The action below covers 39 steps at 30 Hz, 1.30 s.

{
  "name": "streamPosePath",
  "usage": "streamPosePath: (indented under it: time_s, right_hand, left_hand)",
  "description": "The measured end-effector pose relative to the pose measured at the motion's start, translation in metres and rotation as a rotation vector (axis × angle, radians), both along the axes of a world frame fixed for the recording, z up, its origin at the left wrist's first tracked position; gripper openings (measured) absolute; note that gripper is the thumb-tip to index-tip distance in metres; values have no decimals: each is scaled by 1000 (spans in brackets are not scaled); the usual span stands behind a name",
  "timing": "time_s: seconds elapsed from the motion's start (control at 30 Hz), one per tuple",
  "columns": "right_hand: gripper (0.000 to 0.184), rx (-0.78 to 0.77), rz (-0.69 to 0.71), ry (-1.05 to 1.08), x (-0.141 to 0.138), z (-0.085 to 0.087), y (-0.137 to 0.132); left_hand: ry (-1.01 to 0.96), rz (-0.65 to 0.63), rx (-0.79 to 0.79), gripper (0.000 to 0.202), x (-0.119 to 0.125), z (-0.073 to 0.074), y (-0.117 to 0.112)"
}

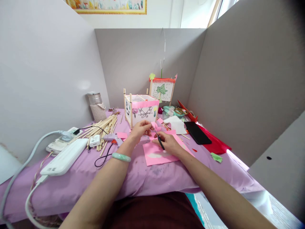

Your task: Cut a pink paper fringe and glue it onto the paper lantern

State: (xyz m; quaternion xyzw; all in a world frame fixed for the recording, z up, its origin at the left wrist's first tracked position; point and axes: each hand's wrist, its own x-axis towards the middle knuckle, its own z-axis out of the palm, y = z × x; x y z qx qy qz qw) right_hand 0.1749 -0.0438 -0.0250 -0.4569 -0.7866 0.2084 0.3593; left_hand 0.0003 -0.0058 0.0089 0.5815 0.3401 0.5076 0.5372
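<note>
My left hand is closed in a pinch on a small curved piece of pink paper. My right hand grips a slim black-handled tool with a thin metal tip; its tip meets the pink paper close to my left fingertips. Whether it is scissors or tweezers I cannot make out. Under my right hand lies a larger pink sheet with a pale patch. Just behind my hands stands a box-shaped paper lantern on a wooden stick frame, with line drawings and a pink top band.
Wooden sticks, a glue gun, a white charger and a white power bank are at left, beside a jar. At right lie a black phone and red material. Another lantern stands behind.
</note>
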Motion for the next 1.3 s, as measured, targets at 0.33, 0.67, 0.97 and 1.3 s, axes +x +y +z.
streamPosePath:
  time_s: [0.33,0.67,0.97,1.3]
  right_hand:
    - [30,87,-50,-53,1,-2,2]
    - [34,11,-17,43,-1,-2,0]
    - [36,-283,190,311,-5,5,-3]
    - [33,-273,201,292,-3,1,-1]
  left_hand:
    - [4,-10,-9,14,0,-2,2]
    - [-93,-8,-127,28,0,3,0]
    - [-84,-7,-80,31,-1,0,1]
    - [-108,-34,-129,40,0,3,0]
